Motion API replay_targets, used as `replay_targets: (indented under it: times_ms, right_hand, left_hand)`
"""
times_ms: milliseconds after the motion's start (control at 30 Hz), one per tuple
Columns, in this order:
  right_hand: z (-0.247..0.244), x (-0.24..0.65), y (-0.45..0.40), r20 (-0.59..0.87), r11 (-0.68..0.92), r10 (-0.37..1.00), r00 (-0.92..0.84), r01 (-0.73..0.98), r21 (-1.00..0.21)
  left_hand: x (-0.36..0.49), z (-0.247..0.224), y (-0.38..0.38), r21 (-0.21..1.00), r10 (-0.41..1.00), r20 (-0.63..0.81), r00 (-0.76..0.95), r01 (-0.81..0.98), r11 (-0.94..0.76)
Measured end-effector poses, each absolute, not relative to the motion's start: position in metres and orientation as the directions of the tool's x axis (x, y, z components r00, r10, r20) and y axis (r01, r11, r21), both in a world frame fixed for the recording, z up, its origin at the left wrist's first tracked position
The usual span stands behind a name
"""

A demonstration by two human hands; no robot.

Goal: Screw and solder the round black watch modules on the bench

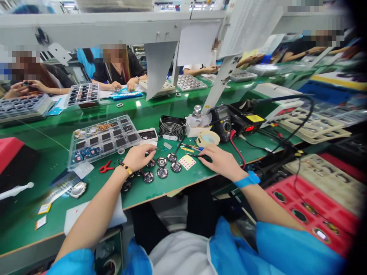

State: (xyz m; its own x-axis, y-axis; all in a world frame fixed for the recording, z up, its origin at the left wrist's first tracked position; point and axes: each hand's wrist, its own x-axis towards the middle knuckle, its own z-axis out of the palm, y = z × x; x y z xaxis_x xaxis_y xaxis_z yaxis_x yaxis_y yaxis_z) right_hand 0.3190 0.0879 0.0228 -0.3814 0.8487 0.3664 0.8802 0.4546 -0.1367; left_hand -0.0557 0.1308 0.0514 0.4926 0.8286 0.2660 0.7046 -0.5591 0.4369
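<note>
My left hand point(140, 157) hovers over the green bench, thumb and fingers closed in a pinch; whatever is between the fingertips is too small to make out. Below and beside it lie several round black circuit boards point(162, 173). My right hand point(219, 159) is closed around slim dark tweezers point(192, 154), whose tips point left. Under those tips is a pale sheet with red dots point(187, 162). A blue-handled pen-like tool point(195, 148) lies just beyond the tweezers. Small clear and whitish pieces point(168, 145) rest between my hands.
A clear compartment tray point(100, 139) of parts stands left, with a red clamp point(106, 167) before it. Behind the boards are a fan point(172, 126), a dispenser bottle point(197, 114) and a multimeter point(223, 120). A red tray point(309, 214) is at right. Co-workers sit opposite.
</note>
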Motion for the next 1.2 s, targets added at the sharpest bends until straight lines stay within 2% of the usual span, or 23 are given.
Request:
replay_targets:
  times_ms: [167,300,400,500,633,733,900,1067,1200]
  right_hand:
    - [0.009,0.316,0.080,0.427,0.389,0.860,-0.280,0.901,-0.192]
    - [0.012,0.313,0.075,0.460,0.329,0.872,-0.165,0.894,-0.305]
    - [0.018,0.305,0.062,0.478,0.327,0.875,-0.075,0.820,-0.470]
    - [0.028,0.294,0.043,0.443,0.347,0.896,-0.014,0.644,-0.682]
    - [0.041,0.284,0.022,0.364,0.275,0.929,0.064,0.537,-0.797]
    - [0.046,0.282,0.014,0.328,0.245,0.941,0.089,0.491,-0.836]
    - [0.054,0.282,0.005,0.286,0.249,0.958,0.012,0.451,-0.857]
    - [0.064,0.278,-0.003,0.355,0.372,0.926,-0.133,0.494,-0.786]
    - [0.054,0.271,-0.001,0.335,0.405,0.914,-0.231,0.596,-0.694]
  left_hand:
    - [-0.050,0.058,0.123,0.497,0.783,0.153,0.603,0.638,-0.588]
    - [-0.046,0.064,0.114,0.512,0.729,0.089,0.679,0.597,-0.618]
    - [-0.044,0.065,0.109,0.470,0.679,0.065,0.732,0.578,-0.668]
    - [-0.042,0.063,0.109,0.407,0.649,0.038,0.760,0.581,-0.705]
    - [-0.040,0.059,0.109,0.357,0.639,-0.022,0.769,0.603,-0.714]
    - [-0.037,0.060,0.108,0.349,0.637,-0.030,0.771,0.605,-0.716]
    - [-0.032,0.062,0.102,0.352,0.604,-0.016,0.797,0.570,-0.743]
    - [-0.027,0.062,0.097,0.344,0.572,-0.002,0.820,0.538,-0.769]
    - [-0.027,0.061,0.096,0.351,0.568,0.011,0.823,0.528,-0.773]
